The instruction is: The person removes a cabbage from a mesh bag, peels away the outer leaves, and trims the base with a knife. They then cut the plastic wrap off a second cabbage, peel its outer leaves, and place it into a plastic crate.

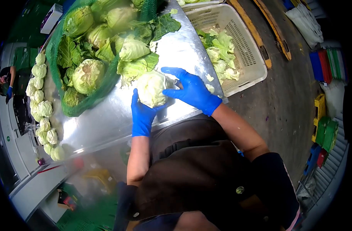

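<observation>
A pale, trimmed cabbage [151, 88] is at the near part of the metal table [103, 129]. My left hand [142, 115], in a blue glove, holds its lower left side. My right hand [193, 90], also gloved in blue, is at its right side with thumb and forefinger spread apart, the thumb tip at the cabbage. Loose green leaves [139, 67] lie just beyond it. A green net bag [55, 65] lies open to the left, with several leafy cabbages [88, 76] inside.
Several trimmed cabbages [45, 109] line the table's left edge. A white crate [256, 57] holding leaves [224, 50] stands beyond the right edge, beside yellow forks [251, 29]. Another person [8, 79] is at the far left. Colored crates [325, 65] stand far right.
</observation>
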{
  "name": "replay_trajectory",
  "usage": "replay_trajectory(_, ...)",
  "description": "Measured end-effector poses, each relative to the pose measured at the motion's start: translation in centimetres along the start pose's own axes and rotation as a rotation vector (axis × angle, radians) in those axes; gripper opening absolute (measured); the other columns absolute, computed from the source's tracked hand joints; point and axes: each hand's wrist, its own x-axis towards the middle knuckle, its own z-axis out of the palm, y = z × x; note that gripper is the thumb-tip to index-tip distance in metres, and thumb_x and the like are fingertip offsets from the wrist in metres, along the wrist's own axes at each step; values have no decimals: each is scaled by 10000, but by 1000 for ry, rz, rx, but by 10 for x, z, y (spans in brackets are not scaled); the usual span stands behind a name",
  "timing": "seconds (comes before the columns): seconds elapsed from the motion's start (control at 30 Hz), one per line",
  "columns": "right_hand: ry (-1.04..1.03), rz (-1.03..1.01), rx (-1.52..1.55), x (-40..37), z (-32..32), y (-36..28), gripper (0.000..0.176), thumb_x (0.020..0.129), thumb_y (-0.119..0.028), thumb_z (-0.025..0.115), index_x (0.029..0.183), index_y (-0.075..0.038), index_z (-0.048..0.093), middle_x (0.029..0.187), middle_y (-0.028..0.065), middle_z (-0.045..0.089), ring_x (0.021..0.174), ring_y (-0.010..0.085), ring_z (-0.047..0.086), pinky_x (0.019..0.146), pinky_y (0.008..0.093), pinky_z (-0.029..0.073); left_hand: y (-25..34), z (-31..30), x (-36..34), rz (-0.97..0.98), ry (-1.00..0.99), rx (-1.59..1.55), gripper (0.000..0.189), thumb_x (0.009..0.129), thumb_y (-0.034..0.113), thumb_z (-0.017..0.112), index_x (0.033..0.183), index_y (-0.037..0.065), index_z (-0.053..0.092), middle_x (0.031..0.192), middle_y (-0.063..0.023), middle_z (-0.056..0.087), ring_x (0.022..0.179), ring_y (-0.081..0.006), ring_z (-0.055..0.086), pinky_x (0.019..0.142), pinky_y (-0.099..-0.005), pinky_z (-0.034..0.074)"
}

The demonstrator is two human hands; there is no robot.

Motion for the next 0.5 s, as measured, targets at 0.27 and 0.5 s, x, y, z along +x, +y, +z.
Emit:
replay_trajectory(0.27, -144, -56, -85, -14, 15, 4, 893, 731, -289, 830, 1476, -124, 365, 1498, 133, 385, 1325, 263, 449, 1043, 352, 408, -35, 5, -11, -111, 5, -421, 751, 962, 603, 359, 1471, 54, 304, 1447, -221, 401, 1275, -415, 443, 1005, -560, 430)
replay_trajectory(0.5, -168, 234, 37, 16, 3, 41, 612, 790, -321, 785, 1311, -71, 584, 1226, 104, 633, 1079, 161, 580, 956, 306, 453, -10, 2, -49, -487, 183, 437, 583, 959, 470, 516, 1275, -20, 541, 1184, -202, 630, 961, -309, 666, 744, -323, 541)
